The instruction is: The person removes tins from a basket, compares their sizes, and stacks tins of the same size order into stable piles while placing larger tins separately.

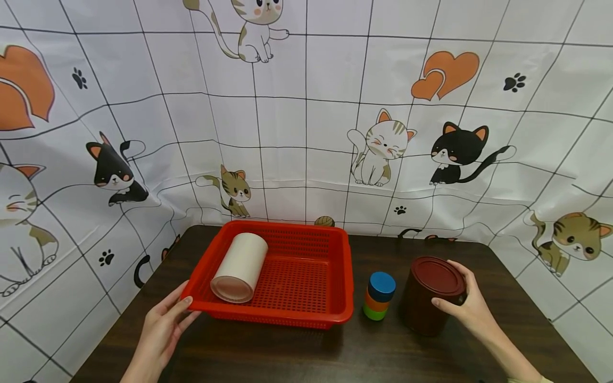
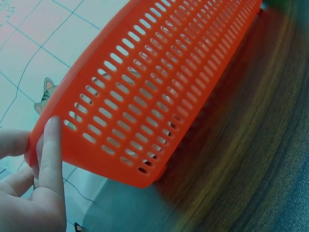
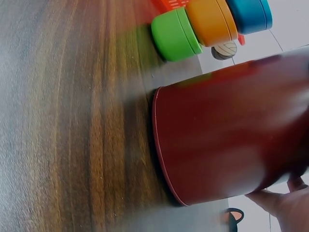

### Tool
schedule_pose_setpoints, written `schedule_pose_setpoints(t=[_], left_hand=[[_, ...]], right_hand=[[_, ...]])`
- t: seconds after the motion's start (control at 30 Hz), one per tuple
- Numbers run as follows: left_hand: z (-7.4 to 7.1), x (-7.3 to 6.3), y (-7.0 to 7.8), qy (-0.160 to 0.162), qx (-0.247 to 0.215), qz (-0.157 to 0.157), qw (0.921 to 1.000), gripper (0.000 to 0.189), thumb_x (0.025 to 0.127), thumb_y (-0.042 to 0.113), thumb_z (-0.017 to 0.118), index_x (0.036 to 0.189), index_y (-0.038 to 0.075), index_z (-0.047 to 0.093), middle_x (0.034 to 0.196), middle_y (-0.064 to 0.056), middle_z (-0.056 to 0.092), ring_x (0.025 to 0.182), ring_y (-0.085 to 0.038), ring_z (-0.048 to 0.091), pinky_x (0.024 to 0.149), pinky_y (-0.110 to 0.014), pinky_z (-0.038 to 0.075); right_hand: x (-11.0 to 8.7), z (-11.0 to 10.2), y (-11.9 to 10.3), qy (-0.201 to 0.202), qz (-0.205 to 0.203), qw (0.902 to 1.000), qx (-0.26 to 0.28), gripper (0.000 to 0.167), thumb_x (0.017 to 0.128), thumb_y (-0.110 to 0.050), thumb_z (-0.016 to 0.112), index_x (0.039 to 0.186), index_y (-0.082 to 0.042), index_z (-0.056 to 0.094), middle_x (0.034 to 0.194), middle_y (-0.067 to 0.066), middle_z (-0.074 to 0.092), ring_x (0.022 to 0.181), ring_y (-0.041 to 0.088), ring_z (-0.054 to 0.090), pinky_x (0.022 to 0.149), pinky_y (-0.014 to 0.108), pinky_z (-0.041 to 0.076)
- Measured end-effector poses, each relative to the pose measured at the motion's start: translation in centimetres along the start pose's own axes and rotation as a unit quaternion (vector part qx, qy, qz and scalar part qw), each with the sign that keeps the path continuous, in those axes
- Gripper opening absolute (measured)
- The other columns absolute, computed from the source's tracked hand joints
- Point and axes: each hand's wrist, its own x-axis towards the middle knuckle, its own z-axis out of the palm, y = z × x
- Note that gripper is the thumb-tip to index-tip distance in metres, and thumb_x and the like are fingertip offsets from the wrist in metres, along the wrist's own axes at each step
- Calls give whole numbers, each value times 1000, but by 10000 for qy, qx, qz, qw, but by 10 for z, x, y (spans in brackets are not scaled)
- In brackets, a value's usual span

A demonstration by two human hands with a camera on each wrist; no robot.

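Observation:
My left hand (image 1: pixel 160 327) pinches the near left corner of a red perforated plastic basket (image 1: pixel 341 276), thumb on top of the rim and fingers beneath. Inside the basket's left part, a white cylindrical container (image 1: pixel 241 263) lies on its side, one end toward me. My right hand (image 1: pixel 471 303) grips a dark red lidded canister (image 1: pixel 428 298) near its top, thumb on the near side and fingers behind. The canister is upright, its base at the table in the right wrist view. Between basket and canister stands a stack of blue, orange and green small round containers (image 1: pixel 377 300).
A dark wood-grain table (image 1: pixel 383 356) lies under everything. White sheeting (image 1: pixel 306 122) printed with a grid and cartoon cats rises behind the table and along both sides.

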Motion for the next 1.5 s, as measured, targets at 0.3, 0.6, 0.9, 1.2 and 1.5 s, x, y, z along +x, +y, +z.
schedule_pose_setpoints(t=[0.3, 0.6, 0.9, 1.2, 1.5], left_hand=[[0, 0, 0, 9, 62, 4, 10000, 63, 99, 17, 62, 155, 21, 34, 108, 28, 61, 95, 1, 64, 86, -19, 59], [1, 0, 0, 26, 48, -24, 10000, 69, 99, 18, 61, 157, 16, 26, 107, 28, 61, 95, 1, 64, 86, -19, 59], [1, 0, 1, 5, 44, -5, 10000, 69, 99, 17, 61, 158, 15, 24, 107, 28, 62, 96, 1, 64, 86, -19, 60], [-1, 0, 0, -5, -4, 12, 10000, 62, 99, 17, 61, 155, 21, 34, 108, 27, 62, 96, 0, 64, 85, -19, 60], [0, 0, 1, 15, 15, -19, 10000, 66, 99, 17, 61, 156, 18, 29, 107, 28, 62, 96, 1, 64, 86, -20, 60]], right_hand=[[0, -2, 4, -63, -38, 10000, -39, 92, 82, 1, 74, 155, -13, 20, 132, -25, 38, 114, -17, 40, 82, 2, 34], [0, -5, 1, -217, -61, 9997, -113, 91, 83, 0, 73, 155, -13, 18, 129, -23, 40, 109, -16, 46, 81, 3, 40], [5, -11, -5, -391, 62, 9977, -556, 93, 83, -6, 77, 154, -9, 18, 133, -10, 42, 107, -19, 43, 78, 5, 40], [7, -16, -10, -628, 47, 9955, -711, 93, 83, -9, 77, 155, -13, 18, 137, 10, 43, 105, -17, 45, 76, 11, 45], [9, -21, -13, -796, 0, 9932, -844, 93, 83, -12, 79, 154, -10, 19, 137, 11, 43, 107, -21, 43, 77, 10, 45]])
